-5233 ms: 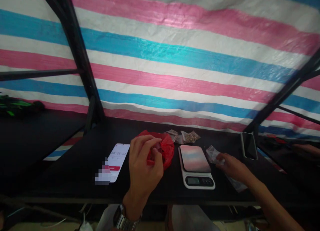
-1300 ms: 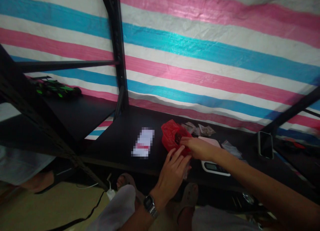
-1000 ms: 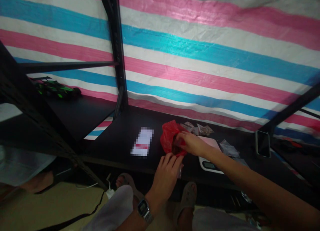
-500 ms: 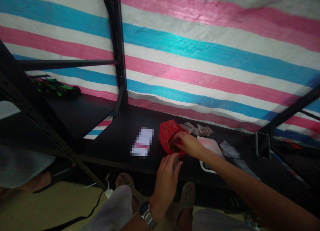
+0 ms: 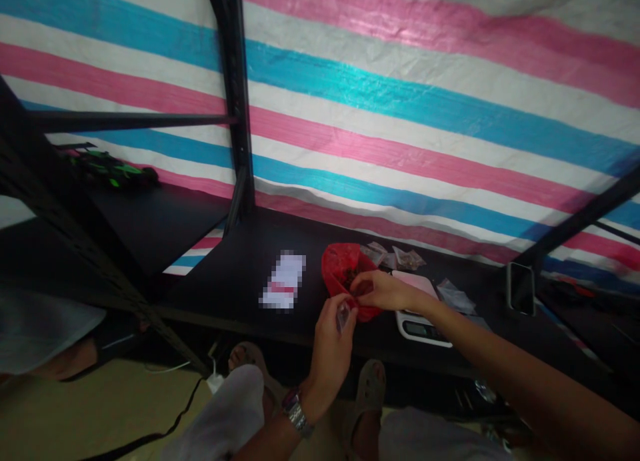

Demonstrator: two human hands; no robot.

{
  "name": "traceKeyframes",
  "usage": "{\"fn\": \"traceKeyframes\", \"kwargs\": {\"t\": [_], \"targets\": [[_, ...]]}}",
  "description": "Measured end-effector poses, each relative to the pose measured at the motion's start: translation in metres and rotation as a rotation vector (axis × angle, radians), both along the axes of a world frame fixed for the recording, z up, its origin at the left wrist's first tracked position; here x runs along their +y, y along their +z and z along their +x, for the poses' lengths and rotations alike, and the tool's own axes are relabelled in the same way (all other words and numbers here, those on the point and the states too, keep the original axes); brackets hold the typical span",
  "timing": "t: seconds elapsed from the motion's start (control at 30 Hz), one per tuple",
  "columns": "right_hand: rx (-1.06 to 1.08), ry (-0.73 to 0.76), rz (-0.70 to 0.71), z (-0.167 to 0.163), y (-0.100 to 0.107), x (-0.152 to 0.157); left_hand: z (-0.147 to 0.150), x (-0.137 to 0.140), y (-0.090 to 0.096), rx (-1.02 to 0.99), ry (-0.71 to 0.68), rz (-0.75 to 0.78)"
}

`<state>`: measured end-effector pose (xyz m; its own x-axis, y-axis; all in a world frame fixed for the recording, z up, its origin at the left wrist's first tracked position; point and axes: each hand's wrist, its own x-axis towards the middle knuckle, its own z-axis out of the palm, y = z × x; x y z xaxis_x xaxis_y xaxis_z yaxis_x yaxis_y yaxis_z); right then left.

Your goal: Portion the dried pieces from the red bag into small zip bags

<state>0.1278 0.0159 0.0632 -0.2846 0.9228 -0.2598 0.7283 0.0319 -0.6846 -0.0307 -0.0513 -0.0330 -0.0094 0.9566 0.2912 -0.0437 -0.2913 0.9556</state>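
My left hand (image 5: 331, 344) is closed around a small clear plastic bag (image 5: 343, 318) in front of the shelf. My right hand (image 5: 383, 291) has its fingers bent together in a pinch at the top of that little bag. Whatever is between those fingers is too small to make out. Just behind both hands, a red plastic bag (image 5: 341, 260) stands open on the black shelf (image 5: 225, 288), with small dark bits inside. A white digital scale (image 5: 426, 332) lies partly under my right forearm.
Small filled packets (image 5: 408, 258) lie behind the scale, and flat clear bags (image 5: 456, 297) to its right. A phone (image 5: 521, 289) leans at the far right. Left of the red bag is a blurred white sheet (image 5: 285, 281). A green toy car (image 5: 113, 171) sits on the left shelf.
My right hand has come out of the red bag and moved toward me, to the small clear bag in my left hand. More of the scale's display shows.
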Motion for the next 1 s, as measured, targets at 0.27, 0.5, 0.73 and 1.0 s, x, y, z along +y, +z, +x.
{"fn": "traceKeyframes", "kwargs": {"t": [0.27,0.5,0.73,1.0], "targets": [[0.246,-0.202,-0.187,0.005,0.005,-0.011,-0.018,0.014,0.031,0.051,0.213,0.075],[0.427,-0.336,-0.201,0.009,0.011,-0.016,-0.011,0.010,0.051,0.033,0.056,0.234],[0.541,-0.401,-0.111,0.018,0.035,-0.029,-0.003,0.035,0.037,-0.089,-0.160,0.081],[0.461,-0.283,0.103,0.001,0.055,-0.045,0.014,0.051,0.032,-0.109,-0.102,0.001]]}}
